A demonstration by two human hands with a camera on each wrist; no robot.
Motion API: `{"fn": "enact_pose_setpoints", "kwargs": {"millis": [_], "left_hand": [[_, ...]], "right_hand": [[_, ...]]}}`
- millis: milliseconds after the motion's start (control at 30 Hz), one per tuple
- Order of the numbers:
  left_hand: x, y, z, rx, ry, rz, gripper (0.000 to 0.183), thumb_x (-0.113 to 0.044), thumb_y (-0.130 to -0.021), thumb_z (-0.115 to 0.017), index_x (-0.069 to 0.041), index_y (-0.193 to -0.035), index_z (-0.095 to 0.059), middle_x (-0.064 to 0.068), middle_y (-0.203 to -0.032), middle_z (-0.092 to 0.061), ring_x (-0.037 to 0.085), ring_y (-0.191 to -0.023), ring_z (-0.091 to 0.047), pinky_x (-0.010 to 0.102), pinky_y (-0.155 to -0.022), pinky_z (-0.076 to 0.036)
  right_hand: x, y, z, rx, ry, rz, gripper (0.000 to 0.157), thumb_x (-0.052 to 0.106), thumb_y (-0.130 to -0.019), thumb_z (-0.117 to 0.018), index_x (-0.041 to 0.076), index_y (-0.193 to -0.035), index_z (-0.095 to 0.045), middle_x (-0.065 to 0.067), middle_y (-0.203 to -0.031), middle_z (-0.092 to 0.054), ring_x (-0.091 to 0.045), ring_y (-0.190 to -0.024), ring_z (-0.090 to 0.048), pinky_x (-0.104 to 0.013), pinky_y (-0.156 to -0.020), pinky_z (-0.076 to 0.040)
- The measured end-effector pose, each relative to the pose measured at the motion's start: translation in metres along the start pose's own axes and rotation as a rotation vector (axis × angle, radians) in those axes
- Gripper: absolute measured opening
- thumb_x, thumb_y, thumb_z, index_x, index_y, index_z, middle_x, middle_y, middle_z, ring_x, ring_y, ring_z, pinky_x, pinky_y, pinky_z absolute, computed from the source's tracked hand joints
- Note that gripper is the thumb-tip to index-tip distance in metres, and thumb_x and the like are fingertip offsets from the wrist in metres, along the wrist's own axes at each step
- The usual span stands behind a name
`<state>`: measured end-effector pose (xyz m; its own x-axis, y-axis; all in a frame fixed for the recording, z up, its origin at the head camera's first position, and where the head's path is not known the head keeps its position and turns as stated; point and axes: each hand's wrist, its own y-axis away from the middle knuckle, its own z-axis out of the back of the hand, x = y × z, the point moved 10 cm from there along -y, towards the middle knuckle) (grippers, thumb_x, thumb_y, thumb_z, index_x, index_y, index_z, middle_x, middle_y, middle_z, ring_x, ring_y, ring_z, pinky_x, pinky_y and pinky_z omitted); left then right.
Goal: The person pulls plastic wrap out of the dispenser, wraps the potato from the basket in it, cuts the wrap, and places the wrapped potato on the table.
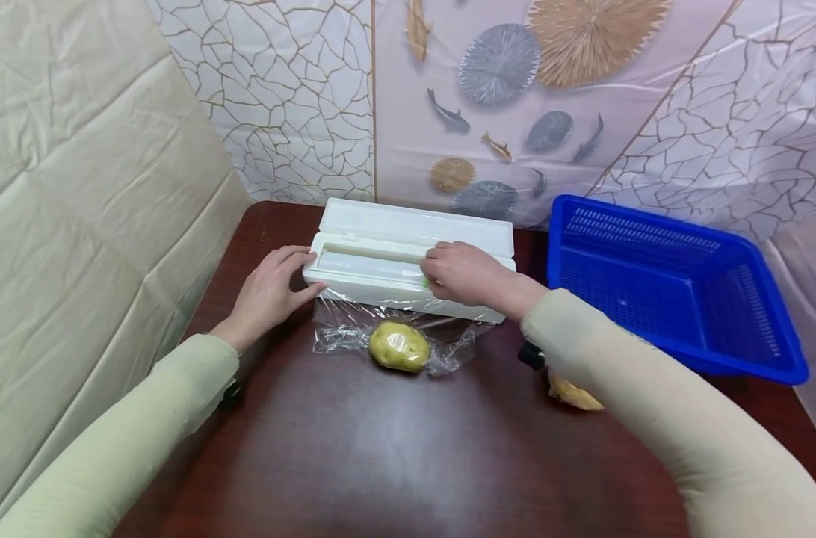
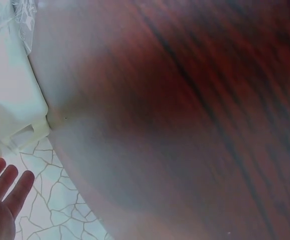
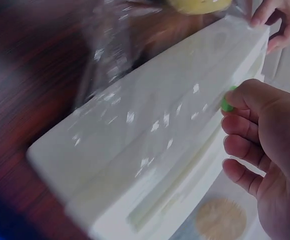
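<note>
A white cling film dispenser (image 1: 381, 293) lies on the table with its lid (image 1: 415, 224) tipped back and a roll of film (image 1: 368, 264) inside. My left hand (image 1: 267, 291) holds its left end, thumb on the front wall and fingers by the end edge. Between thumb and forefinger, my right hand (image 1: 465, 273) pinches a small green slider (image 3: 227, 104) along the dispenser's top. Clear cling film (image 1: 341, 336) hangs over the front onto the table. A yellowish potato (image 1: 399, 347) sits amid that film; whether it is fully wrapped, I cannot tell.
A blue plastic basket (image 1: 650, 276) stands at the right rear. Partly hidden by the right sleeve, a tan object (image 1: 572, 392) lies on the dark wooden table (image 1: 354, 448). Patterned sheeting (image 1: 300, 97) covers the walls behind.
</note>
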<state>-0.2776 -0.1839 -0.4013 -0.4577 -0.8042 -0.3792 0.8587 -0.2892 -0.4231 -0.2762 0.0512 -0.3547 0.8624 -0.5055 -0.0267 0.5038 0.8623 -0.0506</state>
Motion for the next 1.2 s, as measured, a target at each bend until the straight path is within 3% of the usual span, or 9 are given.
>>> {"fn": "enact_pose_setpoints", "kwargs": {"millis": [233, 500, 1000, 1200], "left_hand": [[-0.001, -0.001, 0.0, 0.001, -0.014, -0.012, 0.052, -0.024, -0.087, -0.091, 0.001, -0.128, -0.071, 0.016, -0.138, -0.066, 0.037, -0.126, -0.061, 0.056, -0.099, -0.054], [0.001, 0.001, 0.001, 0.022, -0.031, 0.007, 0.052, -0.024, -0.088, -0.09, 0.001, -0.129, -0.071, 0.016, -0.139, -0.065, 0.037, -0.125, -0.06, 0.056, -0.098, -0.054], [-0.005, -0.002, -0.003, 0.016, -0.037, -0.021, 0.049, -0.024, -0.088, -0.089, -0.001, -0.128, -0.072, 0.015, -0.138, -0.066, 0.036, -0.124, -0.061, 0.056, -0.095, -0.056], [-0.005, -0.001, 0.0, 0.008, -0.038, -0.037, 0.049, -0.023, -0.088, -0.089, 0.0, -0.128, -0.072, 0.016, -0.138, -0.066, 0.037, -0.124, -0.061, 0.056, -0.095, -0.056]], "right_hand": [[-0.016, 0.046, 0.007, -0.005, 0.064, 0.01, 0.02, 0.002, -0.09, -0.071, 0.009, -0.079, -0.056, -0.005, -0.078, -0.056, -0.032, -0.08, -0.061, -0.046, -0.069, -0.052], [-0.029, 0.078, 0.008, 0.036, 0.125, 0.012, 0.019, 0.004, -0.089, -0.074, 0.01, -0.08, -0.058, -0.006, -0.079, -0.058, -0.03, -0.081, -0.06, -0.045, -0.069, -0.05], [-0.036, 0.105, 0.013, 0.021, 0.143, 0.02, 0.023, 0.003, -0.087, -0.08, 0.011, -0.08, -0.06, -0.004, -0.078, -0.059, -0.028, -0.079, -0.059, -0.046, -0.069, -0.051], [-0.033, 0.102, 0.017, -0.003, 0.123, -0.059, 0.018, 0.02, -0.094, -0.081, 0.007, -0.097, -0.069, -0.008, -0.091, -0.066, -0.031, -0.091, -0.065, -0.048, -0.076, -0.053]]}}
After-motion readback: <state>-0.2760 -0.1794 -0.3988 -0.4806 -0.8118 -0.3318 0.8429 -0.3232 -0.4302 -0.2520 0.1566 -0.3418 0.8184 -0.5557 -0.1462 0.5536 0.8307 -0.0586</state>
